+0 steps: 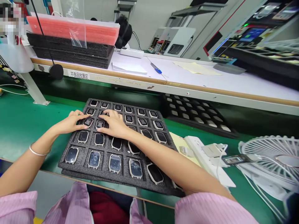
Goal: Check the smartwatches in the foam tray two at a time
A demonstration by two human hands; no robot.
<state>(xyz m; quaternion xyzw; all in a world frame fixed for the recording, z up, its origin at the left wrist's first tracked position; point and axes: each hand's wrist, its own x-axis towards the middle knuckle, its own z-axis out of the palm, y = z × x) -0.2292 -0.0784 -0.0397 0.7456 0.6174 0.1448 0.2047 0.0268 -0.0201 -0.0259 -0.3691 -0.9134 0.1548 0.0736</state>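
A dark foam tray point(106, 144) lies on the green bench in front of me, its pockets holding rows of smartwatch bodies without straps. My left hand point(74, 121) reaches over the tray's left edge, with thumb and index finger at opposite edges of a smartwatch point(88, 122) whose screen shows lines of light text. In the column beside it, my right hand point(114, 123) has thumb and forefinger around another lit smartwatch point(100, 124). Both watches appear to sit in their pockets. Nearer rows have dark screens, such as a smartwatch point(94, 159). My right forearm covers part of the tray's right side.
Under the raised shelf point(130, 79) stands a second tray point(196, 113) of pieces. At right are a power strip point(198, 146) with cables and a white fan point(277, 158). Foam sheets point(70, 49), paper and a blue cutter point(156, 67) lie on the shelf; a person sits beyond.
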